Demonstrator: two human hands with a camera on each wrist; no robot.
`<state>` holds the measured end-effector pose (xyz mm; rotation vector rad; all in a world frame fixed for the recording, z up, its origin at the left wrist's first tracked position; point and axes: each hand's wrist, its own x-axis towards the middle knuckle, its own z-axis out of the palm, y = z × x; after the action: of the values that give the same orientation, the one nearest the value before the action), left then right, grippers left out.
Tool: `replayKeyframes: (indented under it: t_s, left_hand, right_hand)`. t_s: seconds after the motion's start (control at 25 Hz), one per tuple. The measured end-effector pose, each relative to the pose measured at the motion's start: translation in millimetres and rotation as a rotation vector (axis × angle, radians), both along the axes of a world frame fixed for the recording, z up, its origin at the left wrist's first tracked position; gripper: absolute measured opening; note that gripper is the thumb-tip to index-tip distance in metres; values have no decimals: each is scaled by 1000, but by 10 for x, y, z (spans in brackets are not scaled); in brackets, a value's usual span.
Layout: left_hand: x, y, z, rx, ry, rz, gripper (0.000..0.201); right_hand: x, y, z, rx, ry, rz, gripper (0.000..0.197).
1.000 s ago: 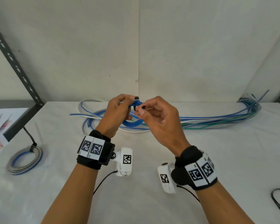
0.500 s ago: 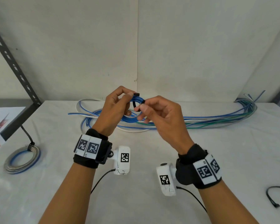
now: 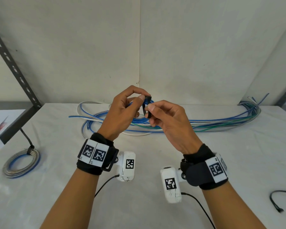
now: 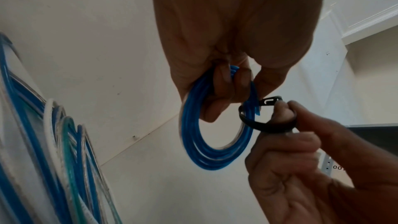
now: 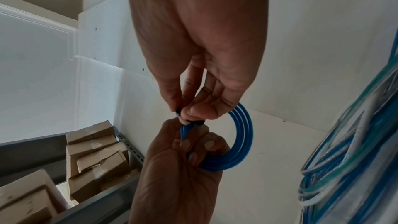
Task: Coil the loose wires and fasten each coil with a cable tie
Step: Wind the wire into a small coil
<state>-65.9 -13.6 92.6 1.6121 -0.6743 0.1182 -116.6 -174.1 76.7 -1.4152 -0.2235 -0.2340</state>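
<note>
My left hand (image 3: 130, 103) holds a small blue wire coil (image 4: 206, 151) in the air above the table; its curled fingers grip the coil's top. A black cable tie (image 4: 267, 125) loops around the coil's strands. My right hand (image 3: 157, 111) pinches the tie's loop between thumb and forefinger, right beside the left thumb. In the right wrist view the blue coil (image 5: 239, 142) hangs behind both hands and the black cable tie (image 5: 194, 122) shows only as a dark bit at the fingertips. Loose blue, green and white wires (image 3: 213, 123) lie across the back of the table.
A tied grey-and-blue coil (image 3: 21, 164) lies at the table's left, by a slanted metal shelf brace (image 3: 13, 66). A black cable tie (image 3: 277, 200) lies at the right edge. The white wall (image 3: 139, 47) stands close behind. Cardboard boxes (image 5: 94, 159) sit beyond the left side.
Both hands have risen a little with the coil. The right hand's pinch has shifted along the black tie, whose loop now shows between the two thumbs.
</note>
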Motion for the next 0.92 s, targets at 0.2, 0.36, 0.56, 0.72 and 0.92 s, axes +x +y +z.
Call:
replayKeyframes:
  t_s: [0.2,0.36,0.56,0.72,0.92]
  left_hand:
    - [21,0,-19,3,-84,-2,19]
    - [43,-11,-30,50,-193,31,25]
    - [30,-73,-65,53,-287,82,24]
    - [68,-91,-109,94,-281,104,20]
    - [34,-146,-147,120,-229,71,15]
  right_hand:
    - [-7,-12,24,15,-9,-16,14]
    - [-13,-32,45,53,5,4,14]
    - [-36,-48,89,174,68,51,16]
    - [-12,-57,70,295,119,-14,26]
    - [-5,-63,53,195,18,-101,26]
